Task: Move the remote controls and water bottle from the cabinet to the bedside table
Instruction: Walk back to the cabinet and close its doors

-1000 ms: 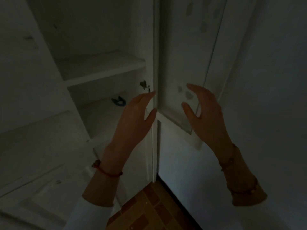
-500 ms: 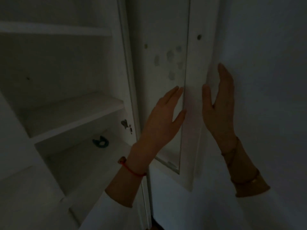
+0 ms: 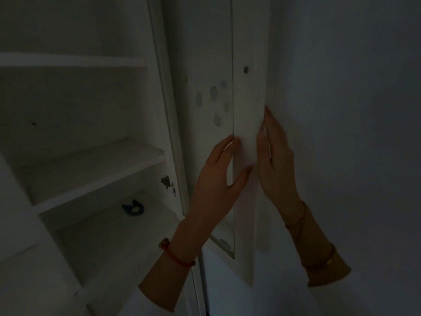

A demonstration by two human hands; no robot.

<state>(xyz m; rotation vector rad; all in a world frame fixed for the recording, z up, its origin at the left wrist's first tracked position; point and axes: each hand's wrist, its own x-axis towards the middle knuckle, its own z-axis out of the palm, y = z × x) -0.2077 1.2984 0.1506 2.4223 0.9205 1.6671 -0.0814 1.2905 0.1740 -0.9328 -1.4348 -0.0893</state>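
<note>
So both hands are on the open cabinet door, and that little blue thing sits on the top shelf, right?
Not quite. In the head view the small blue object lies on the lowest visible shelf, not the top one. Both the left hand and right hand are indeed on the open cabinet door.

Both of the person's hands were raised against the open cabinet door point(image 3: 248, 106). The left hand point(image 3: 218, 176) lay flat on the door's inner face, fingers together, thumb spread. The right hand point(image 3: 276, 163) reached round the door's outer edge, fingers extended upward. Both wrists wore thin bracelets, above pale sleeves.
</note>
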